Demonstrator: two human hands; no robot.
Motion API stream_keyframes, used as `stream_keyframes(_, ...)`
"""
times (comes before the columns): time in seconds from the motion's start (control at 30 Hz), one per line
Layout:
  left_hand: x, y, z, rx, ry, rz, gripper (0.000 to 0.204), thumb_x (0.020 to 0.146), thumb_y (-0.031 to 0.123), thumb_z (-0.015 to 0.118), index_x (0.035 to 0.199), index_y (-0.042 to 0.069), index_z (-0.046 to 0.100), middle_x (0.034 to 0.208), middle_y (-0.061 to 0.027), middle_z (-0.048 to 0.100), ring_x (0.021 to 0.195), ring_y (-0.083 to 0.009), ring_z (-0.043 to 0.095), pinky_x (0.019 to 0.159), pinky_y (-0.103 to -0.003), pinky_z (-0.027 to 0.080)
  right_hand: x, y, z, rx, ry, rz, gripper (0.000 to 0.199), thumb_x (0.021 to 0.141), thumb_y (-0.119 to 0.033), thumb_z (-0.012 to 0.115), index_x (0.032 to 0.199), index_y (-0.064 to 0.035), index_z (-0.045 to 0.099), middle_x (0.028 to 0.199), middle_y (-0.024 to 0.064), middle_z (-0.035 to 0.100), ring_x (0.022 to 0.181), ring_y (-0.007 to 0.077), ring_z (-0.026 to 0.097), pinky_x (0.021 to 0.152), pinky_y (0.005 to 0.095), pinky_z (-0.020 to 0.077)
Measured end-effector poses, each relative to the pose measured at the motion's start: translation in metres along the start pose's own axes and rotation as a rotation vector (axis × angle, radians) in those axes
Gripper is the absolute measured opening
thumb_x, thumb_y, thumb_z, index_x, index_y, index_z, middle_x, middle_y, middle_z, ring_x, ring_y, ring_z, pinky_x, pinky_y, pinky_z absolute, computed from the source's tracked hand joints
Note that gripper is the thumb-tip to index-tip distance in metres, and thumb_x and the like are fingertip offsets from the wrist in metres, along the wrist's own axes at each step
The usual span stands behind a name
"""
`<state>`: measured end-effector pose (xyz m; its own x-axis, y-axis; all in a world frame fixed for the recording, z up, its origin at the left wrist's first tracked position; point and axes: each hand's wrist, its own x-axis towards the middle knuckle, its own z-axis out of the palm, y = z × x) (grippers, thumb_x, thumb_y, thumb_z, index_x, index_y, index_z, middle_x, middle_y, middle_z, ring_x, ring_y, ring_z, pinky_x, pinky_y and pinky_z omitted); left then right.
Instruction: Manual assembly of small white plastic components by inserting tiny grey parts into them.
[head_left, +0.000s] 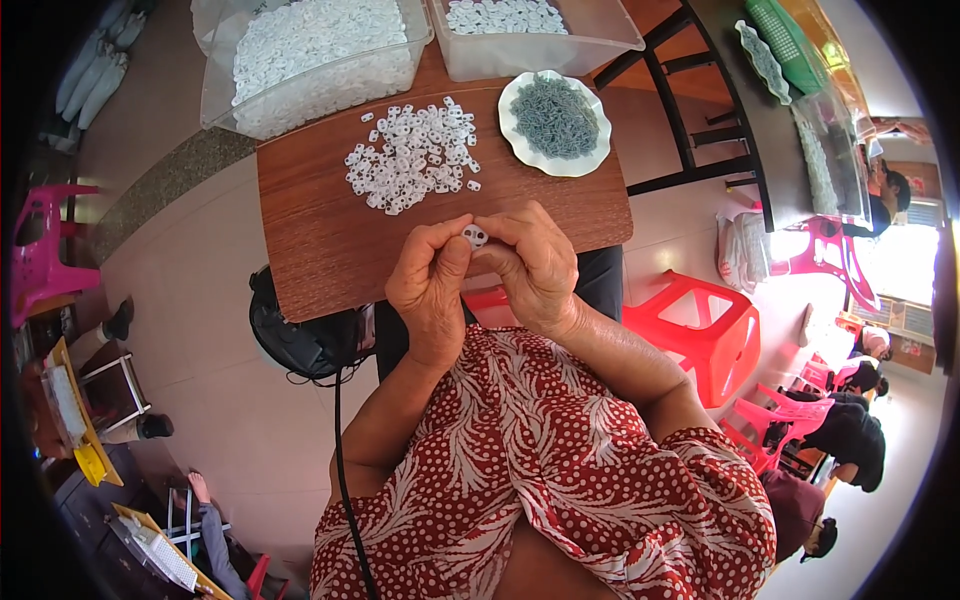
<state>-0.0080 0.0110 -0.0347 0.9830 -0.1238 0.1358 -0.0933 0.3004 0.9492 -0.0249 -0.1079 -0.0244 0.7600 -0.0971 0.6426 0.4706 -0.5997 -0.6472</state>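
Over the near edge of the brown wooden table [310, 225], my two hands meet fingertip to fingertip. My left hand [430, 280] pinches one side of a small white plastic piece with dark holes [475, 236]. On its other side, my right hand [535, 262] grips the same piece between thumb and fingers. Whether a second tiny part is between the fingertips cannot be made out. Beyond my hands lies a loose pile of similar white pieces [410, 160]. To its right, a white scalloped plate [514, 142] holds a heap of small grey-green pins [556, 118].
Two translucent bins, one at the back left [320, 105] and one at the back right [540, 55], hold more white pieces. A red plastic stool [735, 335] is right of my arm. A black bag [300, 325] hangs at the table's left. Other people sit at far right.
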Motion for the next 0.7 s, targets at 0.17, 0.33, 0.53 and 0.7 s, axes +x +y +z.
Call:
stream_keyframes(0.17,-0.002,-0.004,-0.002,-0.025,-0.014,0.029,0.018,0.091,0.014,0.055,0.1,-0.002,0.06,0.086,-0.0001,0.056,0.075,-0.0047,0.05,0.067,-0.017,0.043,0.0,0.0,0.0,0.012,-0.016,-0.015,0.03,0.069,-0.002,0.069,0.096,0.0024,0.059,0.077,0.0105,0.059,0.065,0.0227,0.054,0.057,0.0297,0.0433)
stream_keyframes(0.33,-0.003,-0.004,0.003,-0.11,-0.04,-0.027,0.02,0.092,0.017,0.053,0.099,-0.001,0.057,0.081,0.0006,0.052,0.066,-0.004,0.049,0.059,-0.018,0.044,-0.001,-0.001,-0.002,-0.037,-0.04,-0.038,0.025,0.072,-0.003,0.068,0.094,0.0012,0.058,0.074,0.0091,0.059,0.061,0.0224,0.053,0.055,0.0301,0.0427)
stream_keyframes(0.53,-0.003,-0.015,0.004,-0.068,-0.019,-0.006,0.017,0.093,0.017,0.052,0.098,0.001,0.056,0.082,0.0009,0.052,0.064,-0.0038,0.048,0.057,-0.017,0.043,-0.004,0.006,0.003,-0.032,-0.043,0.002,0.021,0.072,-0.001,0.068,0.09,0.0005,0.057,0.073,0.0094,0.058,0.059,0.023,0.052,0.053,0.0313,0.0421)
stream_keyframes(0.7,0.0,-0.023,0.002,0.038,0.033,-0.014,0.014,0.093,0.013,0.051,0.099,0.0,0.057,0.084,0.0009,0.054,0.066,-0.004,0.049,0.06,-0.017,0.042,-0.006,0.01,0.007,0.007,-0.042,0.107,0.021,0.071,0.004,0.066,0.09,-0.0003,0.058,0.076,0.0084,0.058,0.062,0.0225,0.052,0.055,0.0302,0.0423)
